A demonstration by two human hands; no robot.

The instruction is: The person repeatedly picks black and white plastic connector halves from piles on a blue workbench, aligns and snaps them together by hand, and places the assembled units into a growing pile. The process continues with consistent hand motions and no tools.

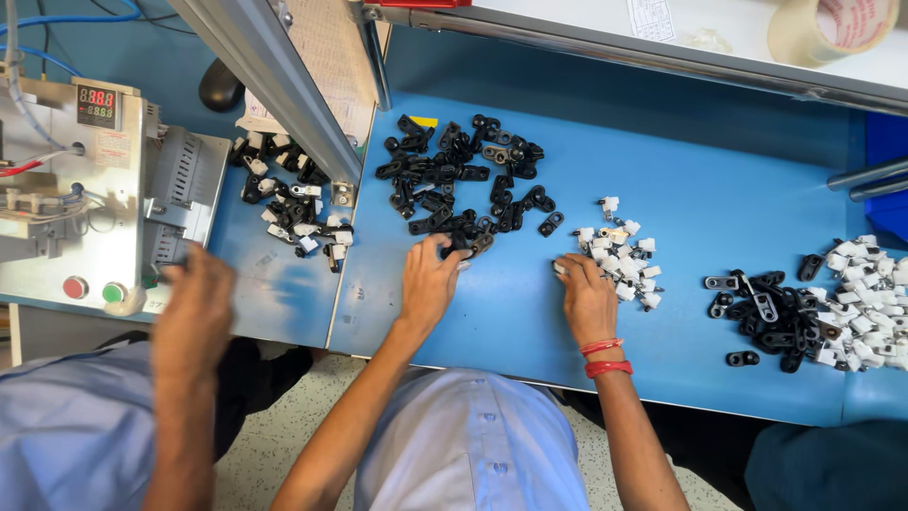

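My left hand (430, 282) reaches into the near edge of a pile of black plastic clips (459, 175) on the blue table (719, 189), and its fingertips close on one black clip (461, 249). My right hand (586, 301), with red bands on the wrist, rests at the left edge of a small heap of white plastic pieces (619, 251). Its fingers pinch a white piece (558, 269). The two hands are a short way apart, both near the table's front edge.
Another person's hand (194, 308) reaches towards a grey machine (85, 189) with a red and a green button at the left. Mixed black-and-white parts (293, 203) lie by a metal post (284, 76). More black and white parts (818, 303) lie at the right. A tape roll (828, 28) sits on the shelf.
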